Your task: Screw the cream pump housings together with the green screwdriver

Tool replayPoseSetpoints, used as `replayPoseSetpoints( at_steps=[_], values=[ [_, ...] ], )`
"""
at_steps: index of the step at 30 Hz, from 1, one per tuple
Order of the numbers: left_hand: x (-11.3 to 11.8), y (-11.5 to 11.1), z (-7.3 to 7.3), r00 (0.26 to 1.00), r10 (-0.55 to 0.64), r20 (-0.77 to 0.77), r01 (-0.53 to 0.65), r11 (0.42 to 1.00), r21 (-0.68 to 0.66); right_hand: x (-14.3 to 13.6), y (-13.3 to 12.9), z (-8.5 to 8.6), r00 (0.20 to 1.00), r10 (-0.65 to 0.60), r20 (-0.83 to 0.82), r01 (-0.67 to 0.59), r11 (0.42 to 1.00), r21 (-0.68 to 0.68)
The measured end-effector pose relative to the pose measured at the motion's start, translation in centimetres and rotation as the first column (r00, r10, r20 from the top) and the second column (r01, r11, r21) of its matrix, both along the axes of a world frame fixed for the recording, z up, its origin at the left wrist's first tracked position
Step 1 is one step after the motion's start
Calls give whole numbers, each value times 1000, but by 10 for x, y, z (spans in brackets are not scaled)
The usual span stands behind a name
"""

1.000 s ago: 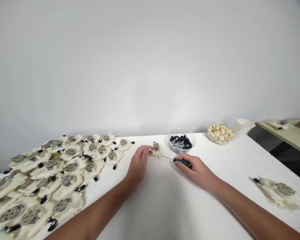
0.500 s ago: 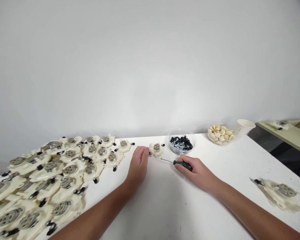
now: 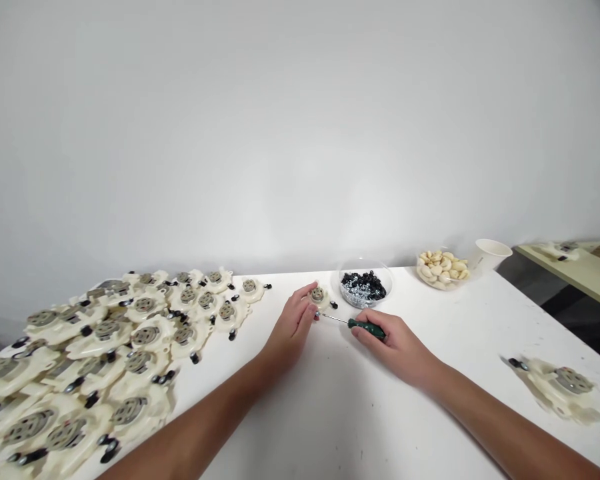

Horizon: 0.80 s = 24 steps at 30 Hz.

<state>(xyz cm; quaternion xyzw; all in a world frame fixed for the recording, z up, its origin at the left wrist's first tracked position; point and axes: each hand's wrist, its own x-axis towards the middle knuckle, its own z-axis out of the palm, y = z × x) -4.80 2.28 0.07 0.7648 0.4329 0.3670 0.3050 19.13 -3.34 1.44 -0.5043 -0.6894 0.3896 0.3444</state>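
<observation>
My right hand (image 3: 393, 340) is closed around the green handle of a screwdriver (image 3: 367, 328). Its thin shaft points left, with the tip close to the fingertips of my left hand (image 3: 295, 323). Those fingers are closed on the near left side of a cream plastic motor housing (image 3: 320, 295) with a round grey centre. A black piece (image 3: 334, 305) sticks out at the housing's right. Whether the tip touches the housing or a screw is hidden by my fingers.
Several similar housings (image 3: 145, 337) lie piled on the left of the white table (image 3: 320, 413). A clear bowl (image 3: 365, 300) holds small black and silvery parts. Farther right stand a bowl of cream pieces (image 3: 443, 270) and a white cup (image 3: 487, 257). Another housing (image 3: 560, 390) lies near right.
My left hand has shifted right, and the housing has turned in its fingers. The screwdriver's tip, apart from the left hand before, now meets its fingertips; my right hand has barely moved.
</observation>
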Motion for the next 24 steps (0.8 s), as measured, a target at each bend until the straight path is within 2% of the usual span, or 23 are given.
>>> replayPoseSetpoints(
  at_steps=[3,6,11,14,16,19,22,24],
  values=[
    [1,-3,5,999,-37,34,38,999,-32,0,0,2,1000,-31,-2,31,997,65],
    [1,-8,12,990,-120,70,125,990,-66,2,-2,4,999,-48,-25,50,993,104],
    [0,-20,27,947,-304,106,318,935,-155,2,-4,6,998,-22,-64,26,998,61],
    [-1,-28,32,932,-353,77,360,926,-112,1,-5,5,1000,12,-25,-11,999,31],
    [0,-30,32,942,-333,40,335,941,-43,1,-5,3,999,46,18,-47,999,22],
    [1,-27,26,983,-182,0,182,983,28,1,-4,0,995,68,67,-70,997,21],
    [3,-18,15,999,10,-36,-10,1000,-11,2,-3,-1,995,57,87,-60,998,26],
    [5,-13,8,989,55,-136,-58,998,-20,3,-2,-1,994,41,101,-45,999,30]
  ],
)
